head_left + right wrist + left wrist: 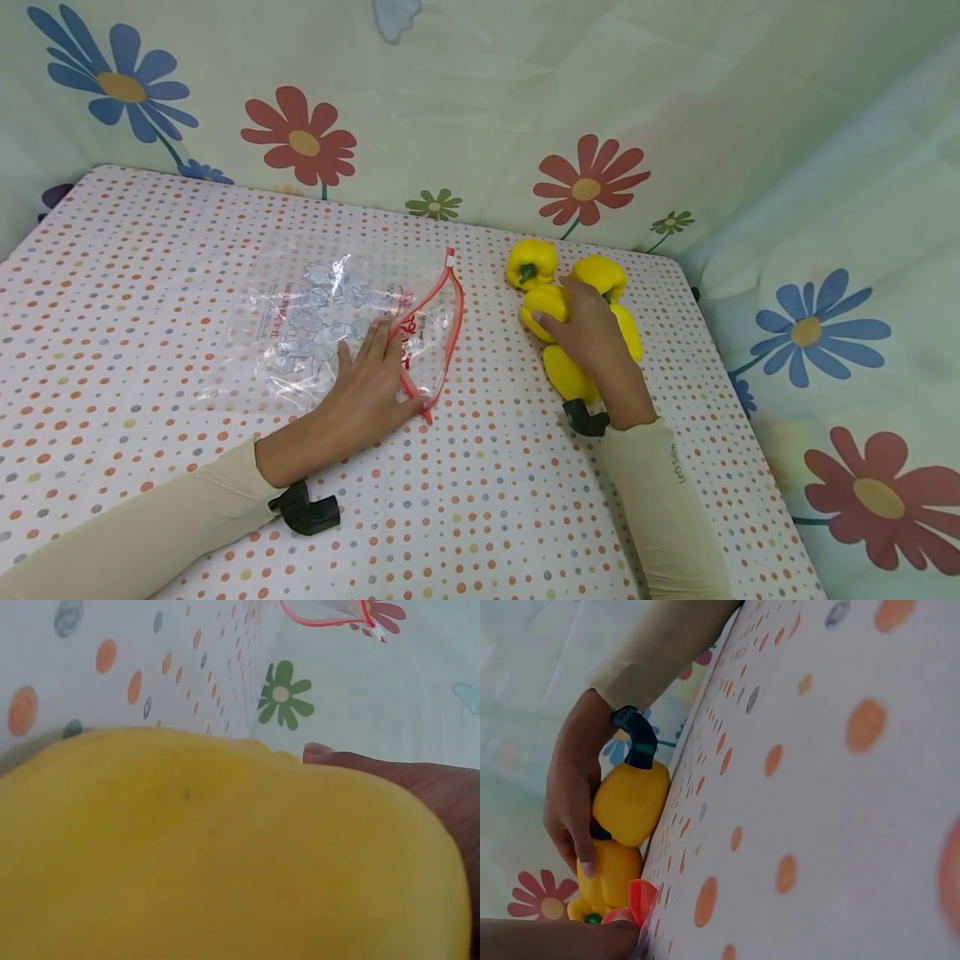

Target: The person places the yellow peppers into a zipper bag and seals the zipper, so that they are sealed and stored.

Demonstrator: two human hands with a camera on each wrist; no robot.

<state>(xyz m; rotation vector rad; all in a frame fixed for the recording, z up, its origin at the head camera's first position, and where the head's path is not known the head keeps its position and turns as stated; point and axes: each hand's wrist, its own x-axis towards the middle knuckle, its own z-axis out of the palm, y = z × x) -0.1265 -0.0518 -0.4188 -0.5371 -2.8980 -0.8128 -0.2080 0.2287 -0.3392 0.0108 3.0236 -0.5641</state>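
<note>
My right hand (597, 329) grips a yellow bell pepper (542, 302), its thumb on the near side and its fingers over the top. Several more yellow bell peppers (570, 375) lie close around it. In the right wrist view, a large yellow bell pepper (225, 847) fills the lower half and hides most of that hand. My left hand (363, 383) rests with fingers spread on a clear plastic zip bag (300, 292). Its thumb touches the near end of the bag's red-edged mouth, which gapes toward the peppers. Red edging (641, 900) shows beside the thumb in the left wrist view.
A white tablecloth (465, 500) with coloured dots covers the table. A flowered curtain (450, 100) hangs behind the table and along its right side. A white slider (450, 258) sits at the far end of the bag's red zip. Each wrist carries a black mount (306, 508).
</note>
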